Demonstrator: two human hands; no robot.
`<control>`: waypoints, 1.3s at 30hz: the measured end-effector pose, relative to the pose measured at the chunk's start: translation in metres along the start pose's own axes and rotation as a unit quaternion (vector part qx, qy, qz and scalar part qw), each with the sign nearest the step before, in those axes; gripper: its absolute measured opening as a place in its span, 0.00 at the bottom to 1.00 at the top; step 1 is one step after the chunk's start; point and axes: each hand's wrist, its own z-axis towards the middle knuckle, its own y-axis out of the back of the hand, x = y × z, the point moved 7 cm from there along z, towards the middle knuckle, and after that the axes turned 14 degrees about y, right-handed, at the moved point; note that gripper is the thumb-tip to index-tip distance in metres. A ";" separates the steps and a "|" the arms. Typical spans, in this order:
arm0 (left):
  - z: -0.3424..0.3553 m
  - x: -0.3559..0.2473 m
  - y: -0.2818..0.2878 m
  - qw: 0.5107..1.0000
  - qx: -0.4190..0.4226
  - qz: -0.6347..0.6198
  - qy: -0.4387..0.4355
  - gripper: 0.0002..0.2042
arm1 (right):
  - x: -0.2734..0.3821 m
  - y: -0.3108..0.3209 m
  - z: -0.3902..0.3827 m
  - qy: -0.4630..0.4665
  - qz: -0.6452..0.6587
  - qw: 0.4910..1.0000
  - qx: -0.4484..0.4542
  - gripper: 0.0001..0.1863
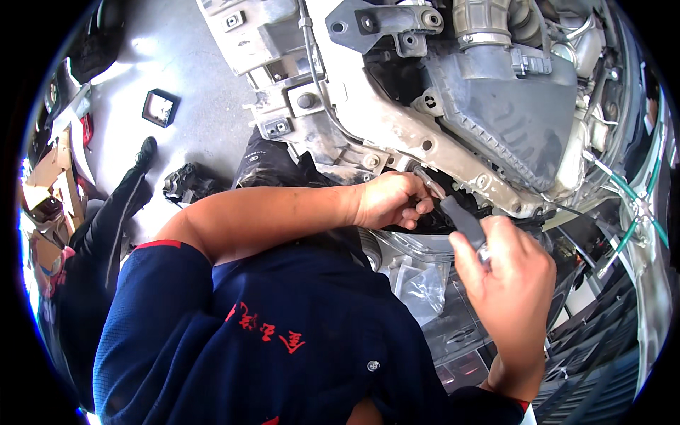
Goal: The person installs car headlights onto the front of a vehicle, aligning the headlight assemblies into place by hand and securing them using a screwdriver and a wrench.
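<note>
The screwdriver [464,221] lies aslant over the car's front end, its long axis running from the grey handle at lower right to the shaft's far end at upper left. The shaft [429,181] points away from the person and to their left, toward a gap beside the pale metal beam [397,113]; just what its tip meets is too small to tell.

The right hand [506,265] has its grip closed around the handle, thumb on the left side, with the forearm rising from the lower edge. The left arm is bent, its forearm crossing from left to right, almost level in view. The left hand [393,200] is at the shaft with its fingers curled in; whether its grip has hold of anything cannot be told. Beyond the beam sits a dark air filter box [506,106].
</note>
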 end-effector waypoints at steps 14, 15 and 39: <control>-0.077 -0.044 -0.013 0.574 -0.362 0.709 -0.192 0.25 | -0.012 -0.010 -0.035 -0.102 0.168 0.959 -0.206 0.12; -0.080 -0.046 -0.016 0.576 -0.348 0.711 -0.203 0.27 | -0.013 -0.015 -0.039 -0.146 0.160 0.960 -0.177 0.13; -0.072 -0.058 -0.008 0.648 -0.263 0.701 -0.139 0.27 | -0.001 0.005 -0.036 -0.061 0.075 0.981 -0.170 0.19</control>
